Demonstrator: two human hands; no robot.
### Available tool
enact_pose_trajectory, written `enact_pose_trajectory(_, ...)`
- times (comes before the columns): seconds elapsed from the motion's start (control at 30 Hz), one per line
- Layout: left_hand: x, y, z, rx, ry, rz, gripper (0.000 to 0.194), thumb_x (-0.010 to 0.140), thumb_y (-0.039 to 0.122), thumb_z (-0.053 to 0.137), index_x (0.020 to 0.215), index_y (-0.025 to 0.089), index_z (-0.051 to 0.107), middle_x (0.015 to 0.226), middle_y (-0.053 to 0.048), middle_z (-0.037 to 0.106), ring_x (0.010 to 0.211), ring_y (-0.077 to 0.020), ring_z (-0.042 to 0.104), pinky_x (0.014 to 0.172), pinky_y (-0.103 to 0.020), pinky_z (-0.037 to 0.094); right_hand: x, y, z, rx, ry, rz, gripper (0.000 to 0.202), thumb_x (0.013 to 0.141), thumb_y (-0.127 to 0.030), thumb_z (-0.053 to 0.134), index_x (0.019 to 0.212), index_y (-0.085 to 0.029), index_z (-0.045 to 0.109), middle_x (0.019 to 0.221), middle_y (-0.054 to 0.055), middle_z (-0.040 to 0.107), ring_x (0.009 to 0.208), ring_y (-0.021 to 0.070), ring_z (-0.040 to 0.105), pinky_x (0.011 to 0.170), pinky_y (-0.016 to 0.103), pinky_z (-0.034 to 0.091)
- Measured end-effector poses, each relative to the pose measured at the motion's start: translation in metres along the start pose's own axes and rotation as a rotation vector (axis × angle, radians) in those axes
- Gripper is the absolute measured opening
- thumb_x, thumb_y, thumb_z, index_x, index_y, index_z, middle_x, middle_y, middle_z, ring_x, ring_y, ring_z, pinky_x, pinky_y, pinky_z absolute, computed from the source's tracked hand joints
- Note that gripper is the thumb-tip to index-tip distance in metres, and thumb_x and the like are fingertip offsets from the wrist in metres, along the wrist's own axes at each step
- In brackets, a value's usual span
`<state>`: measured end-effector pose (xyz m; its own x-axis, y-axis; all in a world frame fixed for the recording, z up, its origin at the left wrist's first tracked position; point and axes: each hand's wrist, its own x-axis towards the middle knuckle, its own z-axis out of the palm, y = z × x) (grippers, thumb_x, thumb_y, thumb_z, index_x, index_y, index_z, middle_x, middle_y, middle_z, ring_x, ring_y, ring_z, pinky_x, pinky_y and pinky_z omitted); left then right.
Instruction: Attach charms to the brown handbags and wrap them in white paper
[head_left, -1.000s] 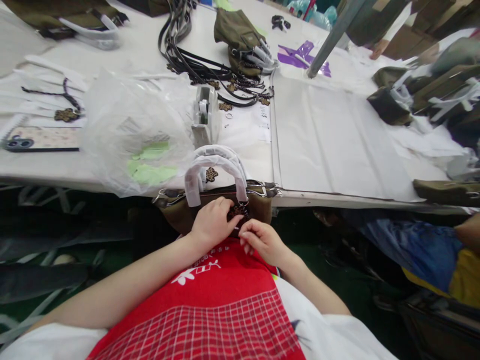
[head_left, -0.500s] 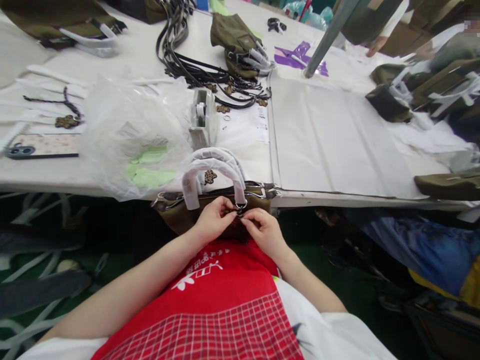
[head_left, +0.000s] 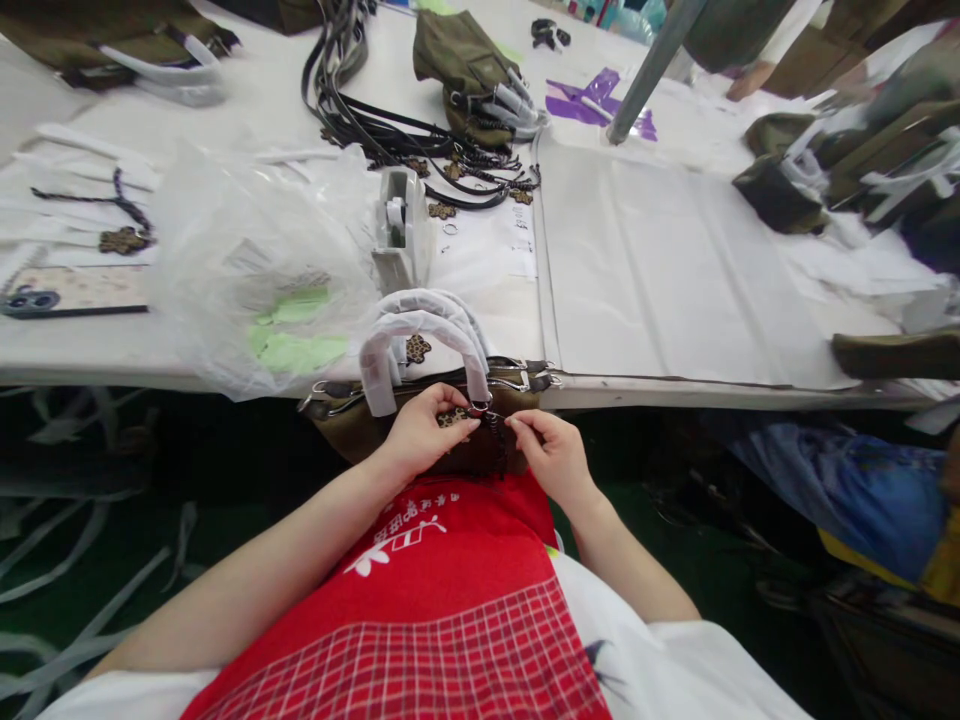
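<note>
- Bag (head_left: 341, 428) sits upright against the table edge, its lower part lost in shadow and behind the hands.
- Left hand (head_left: 425, 434) pinches a leopard-print charm (head_left: 453, 417) by the handle ring, fingers covering most of it.
- Right hand (head_left: 556, 458) has thumb and finger pinched on a thin strand (head_left: 500, 415), too small to make out, tbh.
- Phone (head_left: 82, 288) is cut off by the left picture edge.

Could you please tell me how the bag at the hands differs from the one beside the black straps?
The handles of the near bag arch upright, while those of the far bag lie low. The near bag is at the table's edge; the far bag lies on top. Both are olive-brown with white-wrapped handles.
</note>
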<state>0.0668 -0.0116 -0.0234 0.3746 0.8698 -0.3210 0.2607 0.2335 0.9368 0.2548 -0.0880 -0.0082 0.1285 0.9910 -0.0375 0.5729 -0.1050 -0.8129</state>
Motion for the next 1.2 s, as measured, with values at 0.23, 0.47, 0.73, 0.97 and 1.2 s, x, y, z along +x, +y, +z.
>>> enact_pose_trajectory(0.23, -0.001, -0.001, 0.005, 0.108, 0.058, 0.026, 0.029, 0.068, 0.036, 0.075, 0.085, 0.02, 0.059, 0.079, -0.004, 0.075, 0.072, -0.0216, 0.07, 0.068, -0.032, 0.051, 0.003, 0.004, -0.002, -0.147, 0.065, -0.027, 0.02, 0.092, -0.027, 0.051, 0.09, -0.021, 0.07, 0.089, 0.005, 0.073, 0.081, 0.0199, 0.066, 0.074, 0.029, 0.048)
enact_pose_trajectory(0.47, -0.002, 0.002, 0.004, 0.006, 0.077, -0.023, 0.032, 0.068, 0.038, 0.076, 0.088, 0.019, 0.06, 0.08, -0.005, 0.075, 0.068, -0.0198, 0.069, 0.062, -0.029, 0.05, 0.012, 0.003, -0.005, -0.016, -0.067, 0.023, 0.022, 0.094, -0.031, 0.05, 0.091, -0.022, 0.07, 0.072, 0.001, 0.066, 0.065, 0.016, 0.06, 0.066, 0.026, 0.046)
enact_pose_trajectory(0.73, 0.0, 0.0, 0.003, -0.032, 0.098, -0.034, 0.033, 0.067, 0.039, 0.075, 0.088, 0.018, 0.06, 0.076, -0.003, 0.074, 0.057, -0.0159, 0.065, 0.054, -0.026, 0.049, 0.023, 0.001, -0.008, -0.026, -0.152, 0.055, 0.023, 0.095, -0.032, 0.048, 0.091, -0.023, 0.069, 0.065, -0.002, 0.062, 0.063, 0.014, 0.059, 0.065, 0.024, 0.043)
enact_pose_trajectory(0.97, 0.0, -0.002, 0.002, -0.034, 0.088, -0.035, 0.033, 0.07, 0.039, 0.075, 0.092, 0.018, 0.06, 0.073, -0.001, 0.072, 0.055, -0.0151, 0.063, 0.051, -0.025, 0.046, 0.03, -0.009, -0.006, -0.218, -0.172, 0.023, 0.021, 0.096, -0.031, 0.049, 0.093, -0.025, 0.069, 0.065, -0.002, 0.065, 0.064, 0.0146, 0.06, 0.064, 0.024, 0.04)
enact_pose_trajectory(1.2, -0.001, -0.002, 0.002, -0.07, 0.075, -0.031, 0.035, 0.069, 0.039, 0.075, 0.092, 0.018, 0.061, 0.075, -0.002, 0.073, 0.06, -0.0163, 0.065, 0.055, -0.026, 0.048, 0.028, -0.014, -0.002, -0.248, -0.174, 0.027, 0.021, 0.097, -0.031, 0.049, 0.094, -0.026, 0.07, 0.067, -0.002, 0.068, 0.065, 0.015, 0.062, 0.067, 0.024, 0.042)
